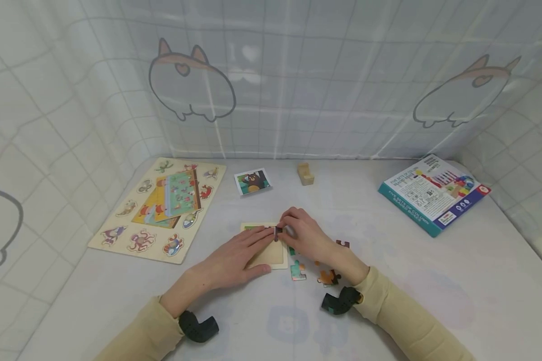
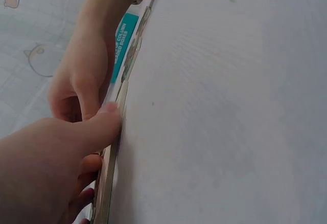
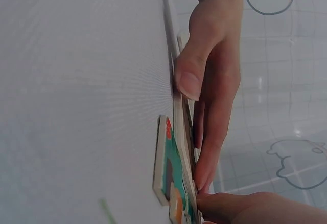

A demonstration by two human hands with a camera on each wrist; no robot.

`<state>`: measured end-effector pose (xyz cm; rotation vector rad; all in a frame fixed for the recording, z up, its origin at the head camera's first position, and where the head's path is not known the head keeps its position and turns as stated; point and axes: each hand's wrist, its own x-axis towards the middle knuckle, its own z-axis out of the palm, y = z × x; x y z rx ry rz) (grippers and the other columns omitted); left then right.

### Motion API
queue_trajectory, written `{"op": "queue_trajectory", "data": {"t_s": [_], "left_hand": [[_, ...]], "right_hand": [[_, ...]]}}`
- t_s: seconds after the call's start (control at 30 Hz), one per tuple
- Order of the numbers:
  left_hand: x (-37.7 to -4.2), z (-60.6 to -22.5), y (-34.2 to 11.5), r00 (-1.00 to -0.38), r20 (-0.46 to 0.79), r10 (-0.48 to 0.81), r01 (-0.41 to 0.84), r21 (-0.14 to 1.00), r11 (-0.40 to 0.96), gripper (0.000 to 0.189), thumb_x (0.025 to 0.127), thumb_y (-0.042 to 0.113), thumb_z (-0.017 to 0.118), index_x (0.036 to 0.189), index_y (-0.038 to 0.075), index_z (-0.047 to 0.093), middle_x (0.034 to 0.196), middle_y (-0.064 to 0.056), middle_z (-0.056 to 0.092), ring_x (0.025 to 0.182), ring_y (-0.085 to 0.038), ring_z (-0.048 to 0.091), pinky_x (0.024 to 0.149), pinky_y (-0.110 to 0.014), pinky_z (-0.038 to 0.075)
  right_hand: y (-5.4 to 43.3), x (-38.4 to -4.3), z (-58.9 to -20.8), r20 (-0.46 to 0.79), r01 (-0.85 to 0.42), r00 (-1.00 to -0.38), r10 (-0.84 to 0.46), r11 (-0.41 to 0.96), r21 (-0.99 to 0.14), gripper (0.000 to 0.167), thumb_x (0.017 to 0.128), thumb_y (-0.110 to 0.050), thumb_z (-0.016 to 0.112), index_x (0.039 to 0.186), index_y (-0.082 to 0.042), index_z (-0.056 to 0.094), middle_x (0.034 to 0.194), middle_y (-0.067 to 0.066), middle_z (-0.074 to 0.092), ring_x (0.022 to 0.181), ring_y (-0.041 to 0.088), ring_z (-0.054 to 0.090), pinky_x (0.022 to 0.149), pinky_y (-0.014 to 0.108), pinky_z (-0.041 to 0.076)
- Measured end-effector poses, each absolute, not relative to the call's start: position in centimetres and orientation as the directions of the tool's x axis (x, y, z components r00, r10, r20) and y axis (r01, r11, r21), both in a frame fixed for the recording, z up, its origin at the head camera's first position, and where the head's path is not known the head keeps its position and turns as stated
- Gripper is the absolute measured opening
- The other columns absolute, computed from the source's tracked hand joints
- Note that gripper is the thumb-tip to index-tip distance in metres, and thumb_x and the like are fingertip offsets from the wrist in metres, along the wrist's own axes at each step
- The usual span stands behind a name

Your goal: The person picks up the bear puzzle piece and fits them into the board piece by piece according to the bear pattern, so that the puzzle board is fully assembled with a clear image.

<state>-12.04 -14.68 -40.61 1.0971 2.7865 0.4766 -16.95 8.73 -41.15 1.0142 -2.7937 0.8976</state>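
Note:
A shallow wooden puzzle tray [image 1: 275, 256] lies on the table, with green pieces along its far edge. My left hand [image 1: 228, 258] rests over the tray, fingers extended toward its far right corner and thumb at the near edge. At that corner my right hand [image 1: 304, 235] pinches a dark jigsaw piece [image 1: 278, 231] between thumb and fingers, right by the left fingertips. Loose jigsaw pieces lie to the tray's right: a teal one [image 1: 297, 271], an orange and black one [image 1: 328, 278], and others partly hidden under the right hand and wrist.
A picture card [image 1: 253, 181] with a bear lies behind the tray, near a small wooden block [image 1: 305, 174]. On the left is a sea-animal board [image 1: 155, 250] with two illustrated cards [image 1: 182, 193] on it. A boxed toy set [image 1: 433, 193] sits at the right.

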Motion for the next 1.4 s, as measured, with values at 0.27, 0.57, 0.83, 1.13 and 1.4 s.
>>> {"op": "queue_trajectory", "data": {"t_s": [0.27,0.57,0.83,1.13,1.4], "left_hand": [[-12.0,-41.1,-14.4,-0.722,-0.002,0.692,0.652,0.335,0.680,0.075,0.099,0.053,0.054,0.158,0.013,0.030,0.165,-0.001,0.028,0.154,-0.023,0.020,0.125,-0.044,0.022],[-12.0,-41.0,-14.4,-0.725,-0.002,0.689,0.645,0.348,0.680,0.075,0.099,0.053,0.054,0.158,0.014,0.030,0.165,-0.001,0.028,0.154,-0.024,0.020,0.125,-0.045,0.021],[-12.0,-41.0,-14.5,-0.735,-0.020,0.678,0.632,0.343,0.695,0.075,0.099,0.054,0.053,0.159,0.015,0.028,0.166,0.000,0.026,0.154,-0.023,0.018,0.125,-0.044,0.020],[-12.0,-41.0,-14.7,-0.753,-0.024,0.657,0.611,0.345,0.713,0.075,0.099,0.055,0.051,0.159,0.017,0.026,0.166,0.002,0.024,0.154,-0.022,0.017,0.126,-0.043,0.019],[-12.0,-41.2,-14.6,-0.757,-0.010,0.654,0.608,0.358,0.709,0.075,0.099,0.055,0.052,0.158,0.015,0.029,0.165,0.000,0.025,0.154,-0.022,0.018,0.125,-0.044,0.019]], "right_hand": [[9.5,-16.2,-40.0,0.134,-0.545,-0.802,-0.582,0.623,-0.561,0.029,0.092,-0.021,0.073,0.116,-0.005,0.069,0.121,0.006,0.063,0.116,0.024,0.057,0.103,0.043,0.050],[12.2,-15.6,-39.4,0.097,-0.512,-0.811,-0.577,0.619,-0.596,0.033,0.096,-0.025,0.069,0.124,-0.007,0.066,0.127,0.004,0.061,0.121,0.023,0.056,0.106,0.045,0.048],[14.1,-14.7,-39.8,0.116,-0.513,-0.807,-0.579,0.590,-0.624,0.026,0.095,-0.022,0.069,0.117,-0.009,0.069,0.123,0.002,0.062,0.117,0.023,0.058,0.101,0.046,0.050],[14.8,-15.6,-40.6,0.158,-0.551,-0.790,-0.592,0.573,-0.607,0.022,0.091,-0.016,0.075,0.111,-0.009,0.071,0.120,0.004,0.061,0.115,0.025,0.055,0.100,0.048,0.049],[14.8,-15.6,-40.9,0.141,-0.545,-0.791,-0.595,0.580,-0.605,0.025,0.087,-0.021,0.079,0.110,-0.011,0.073,0.120,0.002,0.059,0.116,0.022,0.051,0.101,0.045,0.047]]}}
